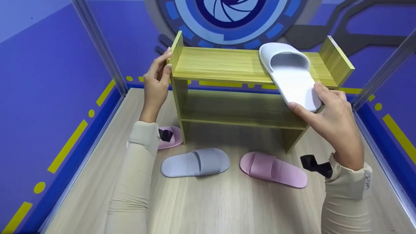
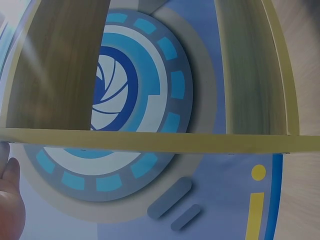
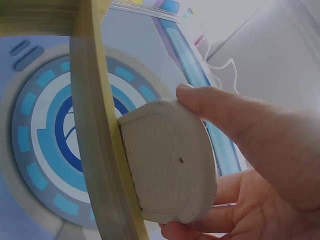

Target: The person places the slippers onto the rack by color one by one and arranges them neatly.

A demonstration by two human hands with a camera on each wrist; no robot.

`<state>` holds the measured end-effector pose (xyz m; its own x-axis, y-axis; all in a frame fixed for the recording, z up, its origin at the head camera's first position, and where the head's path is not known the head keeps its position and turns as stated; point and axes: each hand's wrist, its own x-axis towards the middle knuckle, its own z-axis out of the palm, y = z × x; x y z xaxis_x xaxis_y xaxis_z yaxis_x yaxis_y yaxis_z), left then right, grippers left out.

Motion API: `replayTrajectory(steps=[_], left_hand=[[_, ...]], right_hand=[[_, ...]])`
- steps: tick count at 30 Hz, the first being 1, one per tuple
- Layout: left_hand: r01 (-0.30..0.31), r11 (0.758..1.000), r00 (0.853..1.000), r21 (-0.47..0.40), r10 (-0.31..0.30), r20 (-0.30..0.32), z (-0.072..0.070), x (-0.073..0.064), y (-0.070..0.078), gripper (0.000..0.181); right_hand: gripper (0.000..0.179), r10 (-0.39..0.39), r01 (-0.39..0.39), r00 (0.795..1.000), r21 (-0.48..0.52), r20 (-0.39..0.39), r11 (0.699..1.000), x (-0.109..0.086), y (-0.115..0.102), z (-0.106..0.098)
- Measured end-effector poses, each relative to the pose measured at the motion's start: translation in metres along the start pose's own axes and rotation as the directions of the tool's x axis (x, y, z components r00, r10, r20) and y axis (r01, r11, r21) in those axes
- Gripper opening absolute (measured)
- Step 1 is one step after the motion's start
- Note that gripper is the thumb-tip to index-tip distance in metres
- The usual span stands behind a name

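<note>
My right hand (image 1: 338, 113) grips the heel end of a white slipper (image 1: 295, 81), thumb on one edge and fingers on the other. The slipper's toe lies over the top board of a wooden shoe rack (image 1: 221, 63), and its heel juts past the front edge. In the right wrist view the slipper's underside (image 3: 170, 160) faces the camera, beside the board's edge. My left hand (image 1: 157, 74) rests its fingertips and thumb against the outside of the rack's left side panel (image 1: 177, 53). Only part of that hand (image 2: 10, 200) shows in the left wrist view.
On the floor before the rack lie a grey slipper (image 1: 195, 162) and a pink slipper (image 1: 273, 169). Another pink slipper (image 1: 175, 136) by the rack's left leg is partly hidden by my left sleeve. Blue printed walls (image 1: 58, 81) enclose the area.
</note>
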<state>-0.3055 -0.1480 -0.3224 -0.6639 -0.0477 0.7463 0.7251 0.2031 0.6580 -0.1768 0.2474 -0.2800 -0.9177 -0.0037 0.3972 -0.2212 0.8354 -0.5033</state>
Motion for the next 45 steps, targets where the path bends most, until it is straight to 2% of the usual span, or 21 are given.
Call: replayTrajectory(steps=[3,8,20,29,37,39,43,45], left_hand=[[-0.001,1.000,1.000,-0.008,0.001,-0.001,0.001,0.000,0.000,0.033],[0.008,1.000,1.000,-0.019,-0.008,-0.010,0.002,0.001,0.001,0.033],[0.000,1.000,1.000,-0.024,0.000,-0.010,0.001,0.001,0.002,0.032],[-0.011,1.000,1.000,-0.010,0.011,-0.006,0.001,0.000,0.003,0.032],[-0.011,1.000,1.000,-0.027,0.011,-0.010,0.004,0.001,0.008,0.032],[-0.007,0.999,1.000,-0.033,0.006,-0.011,0.004,0.000,0.013,0.031],[-0.011,0.999,1.000,-0.031,0.011,-0.011,0.004,0.000,0.012,0.031],[-0.024,0.999,1.000,-0.027,0.024,-0.012,0.003,0.001,0.004,0.031]], right_hand=[[0.074,-0.006,0.006,1.000,0.019,-0.029,1.000,0.001,-0.002,0.004],[0.079,0.010,-0.008,0.998,0.033,-0.066,0.999,0.004,-0.005,0.011],[0.080,0.061,-0.061,0.994,0.005,-0.094,0.998,0.021,-0.011,0.028],[0.077,0.039,-0.043,0.990,-0.033,-0.134,0.999,0.031,-0.013,0.033],[0.067,-0.036,0.023,0.984,-0.073,-0.176,0.997,0.040,-0.011,0.035],[0.066,-0.034,0.021,0.985,-0.081,-0.170,0.997,0.043,-0.010,0.035],[0.067,-0.030,0.015,0.988,-0.102,-0.150,0.995,0.047,-0.011,0.035],[0.068,-0.027,0.011,0.990,-0.115,-0.136,0.993,0.050,-0.011,0.035]])
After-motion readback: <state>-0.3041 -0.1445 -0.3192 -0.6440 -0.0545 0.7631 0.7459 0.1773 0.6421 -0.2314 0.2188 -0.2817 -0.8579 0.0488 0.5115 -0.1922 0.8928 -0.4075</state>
